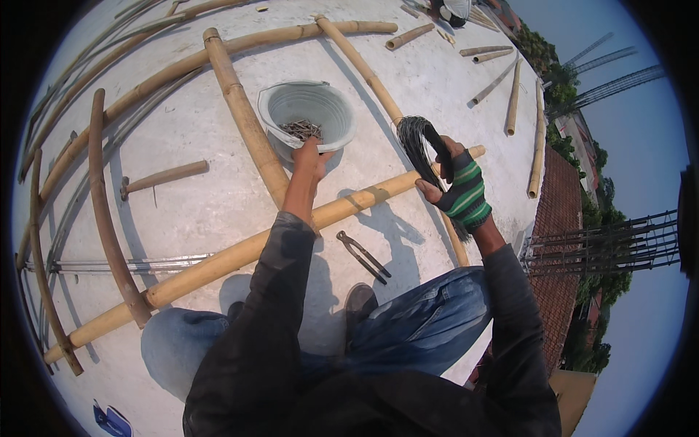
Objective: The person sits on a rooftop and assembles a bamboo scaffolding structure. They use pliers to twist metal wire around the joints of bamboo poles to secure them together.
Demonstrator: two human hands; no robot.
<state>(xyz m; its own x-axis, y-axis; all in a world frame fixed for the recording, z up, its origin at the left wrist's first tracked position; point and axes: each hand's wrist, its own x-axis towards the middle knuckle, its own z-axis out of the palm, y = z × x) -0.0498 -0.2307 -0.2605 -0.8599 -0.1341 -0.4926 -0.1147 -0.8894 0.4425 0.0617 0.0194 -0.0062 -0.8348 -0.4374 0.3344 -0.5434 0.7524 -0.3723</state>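
My bare left hand [312, 159] is closed on the near rim of a pale grey bucket [336, 120], which tilts toward me. Inside the bucket lies a heap of nails [300, 130]. My right hand [466, 191], in a fingerless green-and-black striped glove, grips a bundle of thin black wire [416, 138] above the end of a long bamboo pole [247, 251]. On the pale floor in front of my feet rest pincers [362, 256], their handles slightly apart. A hammer [166, 176] with a wooden handle lies to the left.
Bamboo poles [244, 113] cross one another in a frame around the bucket. Cut bamboo pieces [514, 98] lie at the far right. Beyond the slab's right edge are a tiled roof [557, 240] and steel rebar columns [604, 244]. A blue sandal [113, 420] is at the lower left.
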